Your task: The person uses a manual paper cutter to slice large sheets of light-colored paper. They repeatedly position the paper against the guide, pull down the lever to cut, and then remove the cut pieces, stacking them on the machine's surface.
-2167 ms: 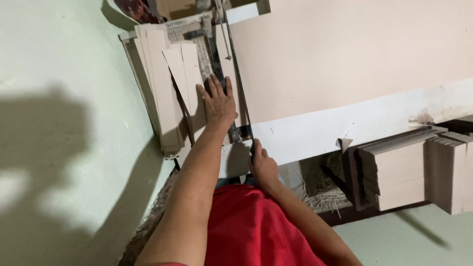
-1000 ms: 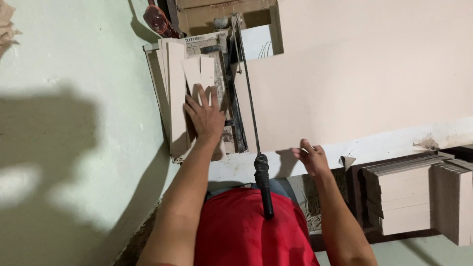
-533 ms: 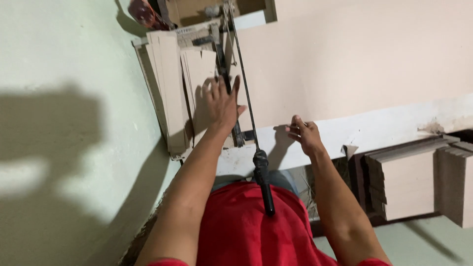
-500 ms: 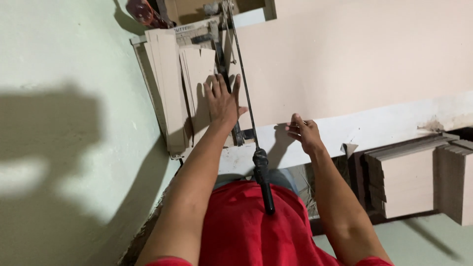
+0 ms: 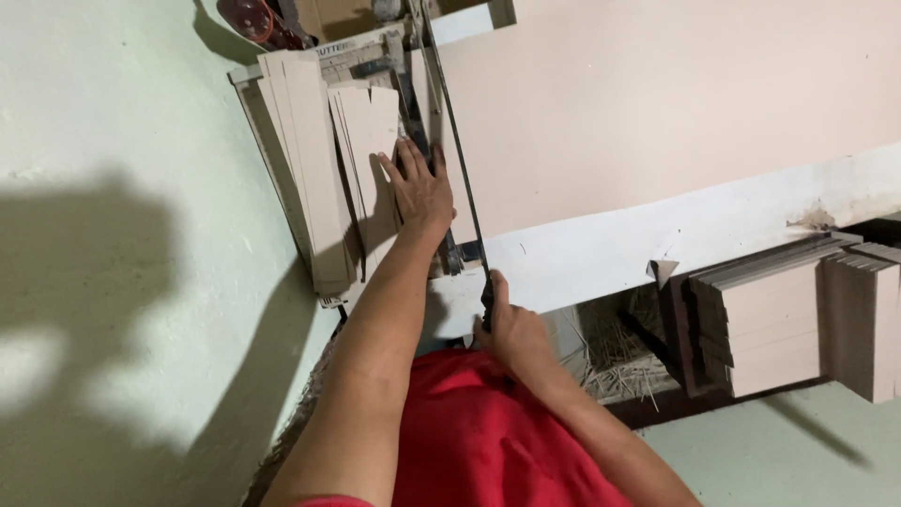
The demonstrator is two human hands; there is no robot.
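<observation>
My hands at the paper cutter

My left hand (image 5: 419, 191) lies flat on the big board sheet (image 5: 657, 103); my right hand (image 5: 504, 329) has a tight grip on the cutter handle (image 5: 487, 293), near my belly

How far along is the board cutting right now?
Done: cut strips lie piled left of the blade. In hand: the left hand presses the work by the cutter arm, and the right hand grips its handle. Left: most of the large board remains uncut.

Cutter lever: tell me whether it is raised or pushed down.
Pushed down: the cutter lever lies close along the large sheet, right hand gripping its handle.
</observation>
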